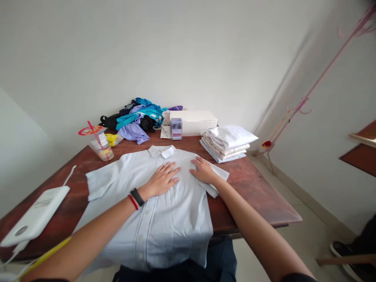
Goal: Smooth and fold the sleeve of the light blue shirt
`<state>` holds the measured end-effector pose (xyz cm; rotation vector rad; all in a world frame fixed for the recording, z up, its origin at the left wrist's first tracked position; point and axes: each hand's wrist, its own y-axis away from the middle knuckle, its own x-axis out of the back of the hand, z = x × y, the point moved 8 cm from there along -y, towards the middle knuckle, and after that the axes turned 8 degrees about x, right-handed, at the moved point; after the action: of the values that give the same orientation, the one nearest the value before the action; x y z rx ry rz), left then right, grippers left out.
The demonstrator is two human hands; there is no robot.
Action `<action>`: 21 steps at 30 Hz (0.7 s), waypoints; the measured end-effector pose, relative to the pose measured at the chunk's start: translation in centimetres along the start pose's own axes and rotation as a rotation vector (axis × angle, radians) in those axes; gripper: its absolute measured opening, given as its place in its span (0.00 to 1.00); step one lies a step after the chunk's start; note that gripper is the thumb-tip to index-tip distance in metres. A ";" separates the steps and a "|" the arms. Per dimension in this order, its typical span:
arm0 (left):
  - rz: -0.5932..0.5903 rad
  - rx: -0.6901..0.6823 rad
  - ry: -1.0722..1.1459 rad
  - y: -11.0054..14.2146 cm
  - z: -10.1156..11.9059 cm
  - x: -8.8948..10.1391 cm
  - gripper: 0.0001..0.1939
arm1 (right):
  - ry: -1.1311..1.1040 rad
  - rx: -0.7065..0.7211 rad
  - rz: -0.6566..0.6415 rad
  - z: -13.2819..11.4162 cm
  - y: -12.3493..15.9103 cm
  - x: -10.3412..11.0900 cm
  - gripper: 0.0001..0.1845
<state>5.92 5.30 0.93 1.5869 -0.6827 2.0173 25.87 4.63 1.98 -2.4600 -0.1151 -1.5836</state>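
A light blue short-sleeved button-up shirt (176, 211) lies front side up, its white-looking collar (161, 151) toward the wall and its hem hanging over the near table edge. My left hand (163, 178) rests flat on the chest beside the button placket, fingers spread. Near the shoulder on the right, my right hand (202, 170) presses flat on the cloth by the sleeve, its fingers also extended. Neither hand grips anything. The left sleeve in view is spread out sideways; part of the right one is hidden by my hand and forearm.
On the dark red wooden table (246, 184) sit a stack of folded shirts (227, 143), a white box (196, 122), a heap of clothes (138, 117), a plastic cup with a straw (100, 144) and a white power bank (37, 215) with cables. A pink coat rack (302, 102) stands right.
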 end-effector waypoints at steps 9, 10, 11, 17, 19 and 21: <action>-0.030 -0.038 -0.061 0.6 -0.1 0.6 0.29 | -0.040 -0.128 0.085 5.2 -0.4 3.5 0.30; -0.021 -0.052 -0.068 0.7 -0.1 0.8 0.29 | -0.057 -0.136 0.087 5.4 -0.3 3.6 0.29; -0.013 -0.061 -0.072 0.8 -0.1 0.9 0.29 | -0.078 -0.147 0.086 5.6 -0.2 3.7 0.29; -0.081 -0.007 -0.070 0.7 -0.3 1.1 0.31 | -0.280 -0.251 0.099 6.8 0.0 4.0 0.23; -0.110 0.027 -0.072 0.6 0.2 1.4 0.31 | -0.398 -0.247 0.143 6.8 -0.1 4.5 0.16; -0.140 0.036 -0.066 0.6 1.6 1.8 0.33 | -0.549 -0.231 0.201 6.6 -0.4 5.1 0.12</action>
<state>6.33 3.99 2.93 1.6797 -0.5451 1.8935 33.85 6.19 4.00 -2.9118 0.2377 -0.8526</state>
